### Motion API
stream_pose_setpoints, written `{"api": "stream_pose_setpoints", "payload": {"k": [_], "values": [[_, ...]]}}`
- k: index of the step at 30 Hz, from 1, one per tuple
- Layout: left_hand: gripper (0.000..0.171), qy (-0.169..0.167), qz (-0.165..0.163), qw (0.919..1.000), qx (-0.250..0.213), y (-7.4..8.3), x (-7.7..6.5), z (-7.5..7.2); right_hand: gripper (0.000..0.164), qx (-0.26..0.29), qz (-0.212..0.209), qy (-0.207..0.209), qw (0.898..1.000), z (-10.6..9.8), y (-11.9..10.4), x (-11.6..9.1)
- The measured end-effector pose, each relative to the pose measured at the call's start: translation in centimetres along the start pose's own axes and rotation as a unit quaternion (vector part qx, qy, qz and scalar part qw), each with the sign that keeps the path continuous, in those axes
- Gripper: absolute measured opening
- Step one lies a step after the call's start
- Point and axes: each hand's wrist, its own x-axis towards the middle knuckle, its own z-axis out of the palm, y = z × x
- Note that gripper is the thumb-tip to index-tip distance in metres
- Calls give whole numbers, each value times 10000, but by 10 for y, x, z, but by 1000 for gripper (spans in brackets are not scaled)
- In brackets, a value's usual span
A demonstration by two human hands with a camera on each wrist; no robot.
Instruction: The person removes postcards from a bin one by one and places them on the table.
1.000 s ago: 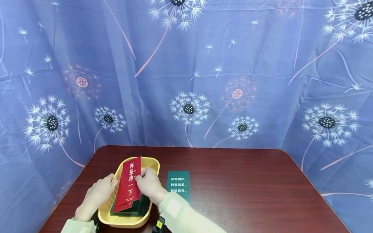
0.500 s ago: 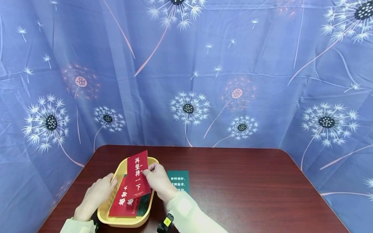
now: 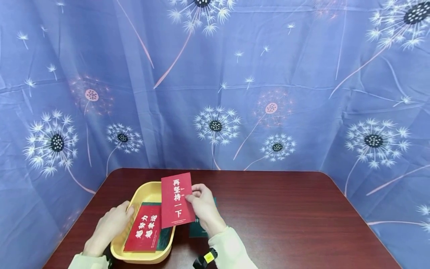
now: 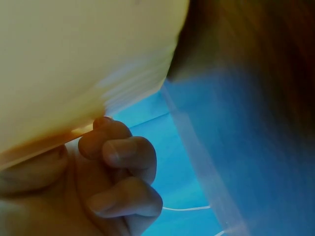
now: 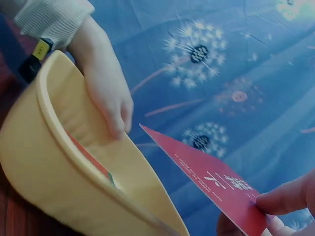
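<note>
A red card with white characters [image 3: 176, 201] is pinched at its right edge by my right hand [image 3: 205, 207], above the right rim of a yellow basket [image 3: 117, 253]. In the right wrist view the thumb lies on the card's printed face [image 5: 211, 182], with fingers behind it. My left hand [image 3: 109, 226] grips the basket's left rim; the left wrist view shows its curled fingers [image 4: 130, 152] at the basket wall. Inside the basket lies another red card [image 3: 142, 231] on top of dark green ones [image 3: 164, 239]. A green card [image 3: 198, 229] on the table is partly covered by my right hand.
The brown wooden table [image 3: 285, 216] stretches off to the right. Behind it hangs a blue curtain [image 3: 174, 123] printed with dandelions. Black bands with yellow tags [image 3: 209, 257] sit at the wrists.
My right hand has lifted the red card out and moved it rightward, uncovering the red card beneath. The hand now covers more of the green table card. My left hand stays on the rim.
</note>
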Motion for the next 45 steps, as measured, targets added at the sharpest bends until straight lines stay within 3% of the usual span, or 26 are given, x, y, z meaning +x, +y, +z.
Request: {"api": "stream_pose_setpoints", "payload": {"k": [7,21,34,45], "values": [[27,-7,10,10000,44,-1,1,1,23,138,-77,477,9987,-24,8,1],[26,6,7,10000,-25,0,0,-3,26,-238,138,1073,9938,-67,40,2],[24,-1,3,10000,-39,2,0,-4,29,-408,263,1081,9930,-80,58,0],[24,-49,-17,10000,-38,1,1,-3,29,-411,263,1059,9932,-79,72,2]]}}
